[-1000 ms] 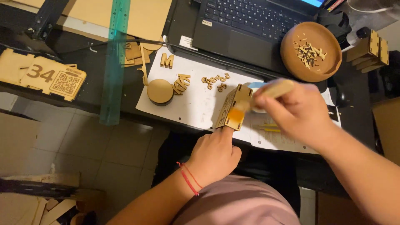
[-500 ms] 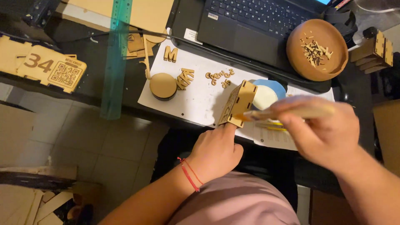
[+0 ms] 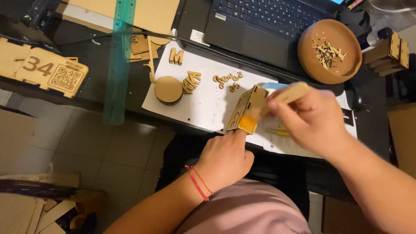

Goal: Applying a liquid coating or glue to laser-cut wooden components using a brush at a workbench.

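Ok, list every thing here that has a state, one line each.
Left hand: steadying the wooden box from below.
Right hand: gripping a brush.
Brush: bristles against the box.
Wooden box: tilted, partly coated yellow.
Laptop: open.
Wooden bowl: holding small wood bits.
Round wooden disc: lying flat.

Single head-worn view, looking steeply down from close above the person's lap onto the near edge of a dark desk (image 3: pixel 108 69), laptop (image 3: pixel 268 21) at top, tiled floor (image 3: pixel 108 151) lower left; no second view.
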